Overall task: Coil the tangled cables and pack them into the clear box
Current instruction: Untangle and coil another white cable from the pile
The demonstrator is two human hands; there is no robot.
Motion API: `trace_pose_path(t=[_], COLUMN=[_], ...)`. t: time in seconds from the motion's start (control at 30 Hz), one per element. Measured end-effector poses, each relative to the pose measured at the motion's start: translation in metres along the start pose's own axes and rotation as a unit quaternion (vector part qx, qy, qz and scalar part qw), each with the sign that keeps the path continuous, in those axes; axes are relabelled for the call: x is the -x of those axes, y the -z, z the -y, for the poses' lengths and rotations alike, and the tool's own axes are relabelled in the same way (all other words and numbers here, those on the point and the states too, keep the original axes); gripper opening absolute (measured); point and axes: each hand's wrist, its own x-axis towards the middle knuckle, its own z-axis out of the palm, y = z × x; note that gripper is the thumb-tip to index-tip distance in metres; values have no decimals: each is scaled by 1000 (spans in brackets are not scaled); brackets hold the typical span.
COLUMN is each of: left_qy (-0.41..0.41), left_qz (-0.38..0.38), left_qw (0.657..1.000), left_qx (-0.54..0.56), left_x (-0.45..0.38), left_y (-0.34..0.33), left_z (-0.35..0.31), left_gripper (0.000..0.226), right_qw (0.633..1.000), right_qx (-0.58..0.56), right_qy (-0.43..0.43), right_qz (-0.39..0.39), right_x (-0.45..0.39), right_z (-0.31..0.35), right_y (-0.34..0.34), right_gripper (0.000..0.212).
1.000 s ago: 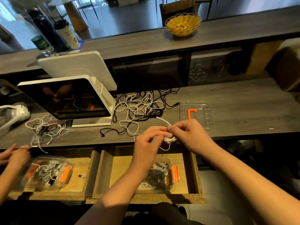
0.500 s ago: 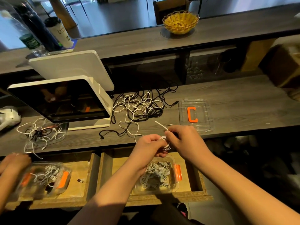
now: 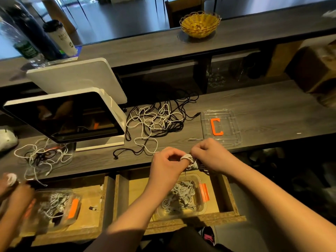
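Left hand (image 3: 168, 163): fingers curled, with a white cable coil (image 3: 189, 160) wound around the fingertips; it is held over the near edge of the worktop (image 3: 263, 110).
Right hand (image 3: 211, 155): fingers curled, pinching the same white cable coil from the 3 o'clock side; the two hands are together, touching at the coil.
White cable coil: small bundle between both hands, directly above the clear box; one loose strand runs from it toward 11 o'clock to the tangle.
Clear box (image 3: 181, 199): sits in the open drawer (image 3: 227, 197) under the hands, at 6 o'clock from them; it has an orange latch on its right side and already holds several coiled white cables.
Tangled cables (image 3: 156, 120): black and white cables mixed in a heap on the worktop, at 12 o'clock from the hands, just beside the monitor base.
Clear lid (image 3: 231, 124): lies flat on the worktop at 1 o'clock from the hands, with an orange clip on it, well apart from the clear box.
Monitor (image 3: 63, 115): white frame, dark screen, tilted back, at 10 o'clock.
Second person's hands (image 3: 16, 193): at 8 o'clock, above another box with cables (image 3: 54, 206) in the left drawer; the view is blurred and I cannot tell the grip.
Yellow basket (image 3: 200, 23): on the upper shelf at 12 o'clock.
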Motion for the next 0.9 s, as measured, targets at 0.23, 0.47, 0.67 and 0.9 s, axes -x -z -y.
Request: trace_pose_path(t=[0.23, 0.47, 0.67, 0.9], left_qy=[48, 109, 136, 270], left_qz=[3, -85, -108, -20], left_qw=[998, 987, 981, 918], left_qx=[47, 81, 82, 291], left_x=[-7, -14, -14, -12], left_y=[10, 19, 20, 23], left_z=[0, 6, 5, 4], left_gripper=[12, 13, 12, 18], right_qw=[995, 980, 981, 974], right_qx=[-93, -190, -185, -212], right_qy=[17, 57, 56, 22], right_qz=[28, -24, -26, -71], right_x=[-1, 11, 12, 16], right_z=[-1, -2, 9, 3], right_y=[-7, -30, -37, -40], right_gripper=[29, 26, 24, 17])
